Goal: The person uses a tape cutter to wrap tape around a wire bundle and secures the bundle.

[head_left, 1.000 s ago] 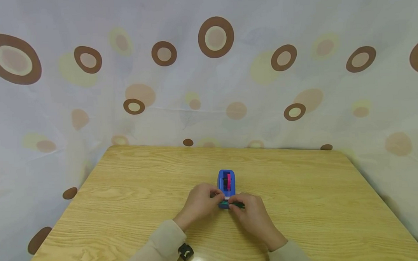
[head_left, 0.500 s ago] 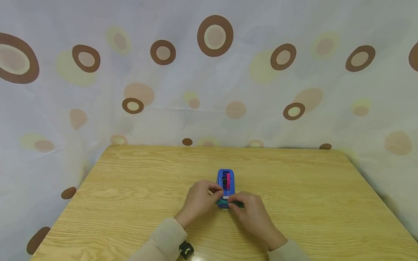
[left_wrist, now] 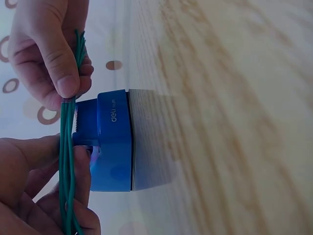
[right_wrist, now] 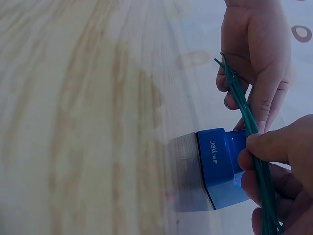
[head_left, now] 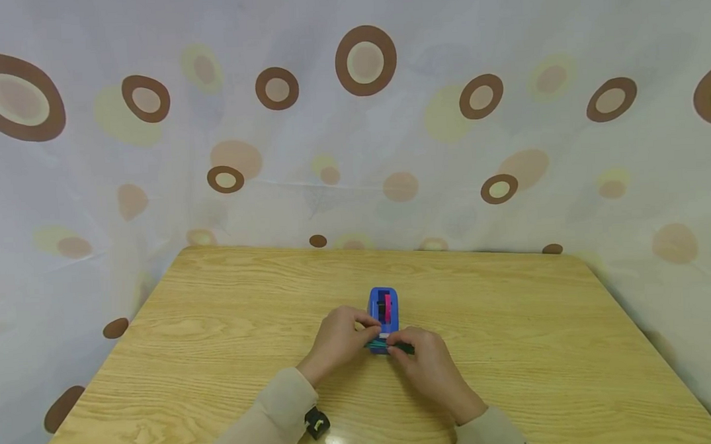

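A blue tape dispenser with a pink roll core stands on the table before both hands. My right hand pinches a bundle of thin green wires between thumb and fingers, holding it crosswise at the dispenser's front. The wires' left part fans out beneath my left hand. The left thumb and forefinger come together at the dispenser's toothed cutter, pinching at the end of the tape. Clear tape is hard to make out there, and the wires partly hide those fingertips in the left wrist view.
The wooden table reaches back to a pale curtain printed with brown rings. A black strap piece sits at the left sleeve's cuff.
My left hand has shifted slightly forward and up, off the wires, so more of their left part shows. The right hand keeps its pinch; the dispenser stays in place.
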